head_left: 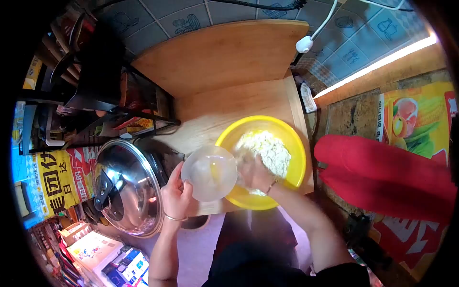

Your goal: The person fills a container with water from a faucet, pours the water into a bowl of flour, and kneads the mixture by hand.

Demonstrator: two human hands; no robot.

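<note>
My left hand (176, 195) grips the rim of a translucent white bowl (204, 178), thumb on the near side. The bowl is held beside the left edge of a yellow basin (297, 184), partly overlapping it from this angle. A bright yellowish patch shows in the bowl; I cannot tell whether it is liquid or a reflection. Inside the basin lies a heap of white, clumpy flour (270, 149). My right hand (259, 176) reaches into the basin at the flour's near left side, its fingers smeared by motion.
The basin rests on a wooden board (205, 125) with a raised back panel. A large pot with a shiny lid (131, 191) and a black rack (91, 91) stand on the left. On the right are a red padded object (382, 177) and a white cable switch (304, 44).
</note>
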